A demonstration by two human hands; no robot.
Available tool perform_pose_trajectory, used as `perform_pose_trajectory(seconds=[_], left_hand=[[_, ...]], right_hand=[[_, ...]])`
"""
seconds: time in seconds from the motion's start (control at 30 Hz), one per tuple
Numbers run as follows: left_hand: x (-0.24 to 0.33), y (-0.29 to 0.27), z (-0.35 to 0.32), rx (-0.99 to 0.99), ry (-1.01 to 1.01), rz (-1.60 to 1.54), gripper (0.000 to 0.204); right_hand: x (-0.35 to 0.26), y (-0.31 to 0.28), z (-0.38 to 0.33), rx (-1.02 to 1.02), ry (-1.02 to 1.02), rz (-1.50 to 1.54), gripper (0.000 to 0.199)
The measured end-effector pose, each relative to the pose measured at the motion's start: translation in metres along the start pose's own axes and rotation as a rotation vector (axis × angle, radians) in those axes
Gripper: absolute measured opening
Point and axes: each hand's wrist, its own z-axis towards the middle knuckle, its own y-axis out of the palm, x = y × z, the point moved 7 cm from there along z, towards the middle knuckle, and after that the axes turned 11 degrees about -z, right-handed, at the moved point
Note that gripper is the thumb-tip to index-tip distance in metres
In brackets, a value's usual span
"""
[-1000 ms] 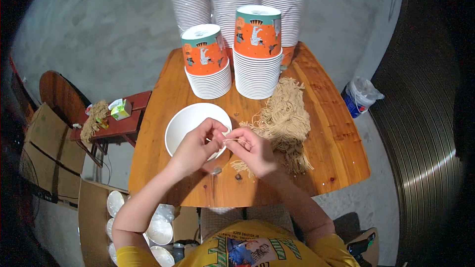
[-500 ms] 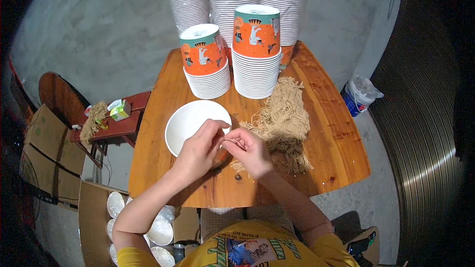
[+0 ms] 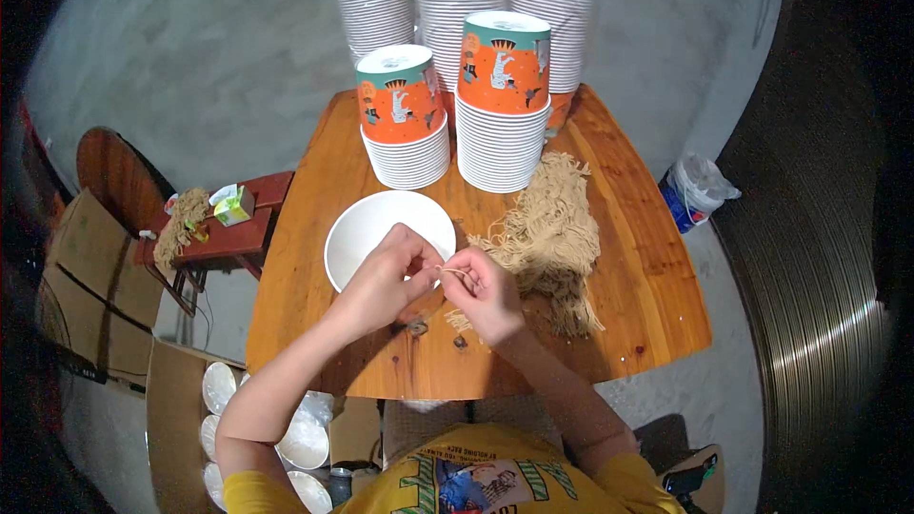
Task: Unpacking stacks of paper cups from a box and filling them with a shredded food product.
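Observation:
My left hand (image 3: 383,278) and my right hand (image 3: 486,297) meet fingertip to fingertip above the near right side of a white paper bowl (image 3: 357,228). A thin tan string (image 3: 455,270) runs between them. My right fingers pinch it, and my left thumb and forefinger are closed at its end. The bowl stands upright on the wooden table, its near right rim partly hidden by my left hand. Right of my right hand lies a heap of tan strings (image 3: 552,214), with a few short pieces (image 3: 459,321) loose near my right wrist.
Upside-down stacks of orange-and-green paper tubs (image 3: 400,105) (image 3: 505,67) stand on the wooden table (image 3: 647,276), with taller wrapped stacks (image 3: 462,0) behind. A carton of white bowls (image 3: 219,387) sits low at left, near a red bench (image 3: 262,192). A white-and-blue bucket (image 3: 693,192) stands right.
The view has shifted slightly, so the table things sit a little further right. My fingertips have moved slightly, still together with the string between them.

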Motion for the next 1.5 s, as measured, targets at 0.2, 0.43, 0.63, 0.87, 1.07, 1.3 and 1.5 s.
perform_pose_trajectory(seconds=[0.2,0.43,0.63,0.87,1.07,1.3,1.5], left_hand=[[0.015,-0.001,-0.003,0.055,0.169,0.138,0.013],[0.039,0.005,-0.010,0.009,0.312,0.393,0.020],[0.036,0.006,-0.015,0.043,0.361,0.491,0.023],[0.029,-0.005,-0.020,0.241,0.193,0.293,0.021],[0.018,0.001,-0.018,0.203,0.134,0.165,0.018],[0.012,0.002,-0.015,0.212,0.091,0.103,0.009],[-0.001,0.002,-0.014,0.209,-0.036,-0.062,0.009]], right_hand=[[-0.006,-0.002,-0.001,0.046,-0.034,0.058,0.009],[0.001,-0.001,-0.002,0.040,-0.037,-0.128,0.007],[-0.001,0.002,-0.003,0.104,-0.097,-0.112,0.007],[-0.017,-0.003,-0.007,0.234,-0.231,-0.181,0.008],[-0.023,-0.004,-0.008,0.268,-0.271,-0.253,0.011],[-0.017,-0.003,-0.010,0.238,-0.219,-0.205,0.010],[-0.023,-0.005,-0.012,0.269,-0.273,-0.238,0.010]])
